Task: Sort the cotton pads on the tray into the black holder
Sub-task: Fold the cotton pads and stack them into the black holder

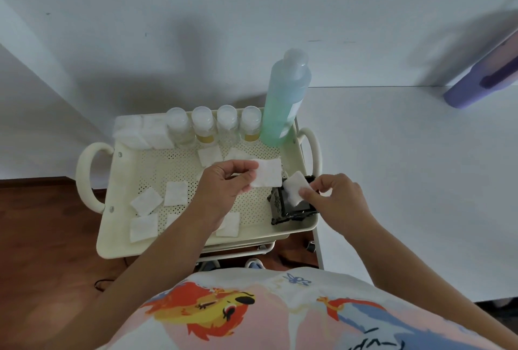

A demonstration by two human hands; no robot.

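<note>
A cream perforated tray (117, 232) holds several white square cotton pads, among them one (146, 200) at the left and one (209, 155) near the bottles. The black holder (291, 211) stands at the tray's right front corner. My left hand (221, 190) pinches a cotton pad (267, 172) above the tray's middle. My right hand (336, 201) holds another cotton pad (294, 187), tilted, right over the holder's open top.
Along the tray's back edge stand several small capped bottles (201, 125), a tall green bottle (286, 103) and a stack of pads (140, 131). A white table (420, 181) lies to the right, with a purple object (482, 80) at its far end. The tray has loop handles (84, 175).
</note>
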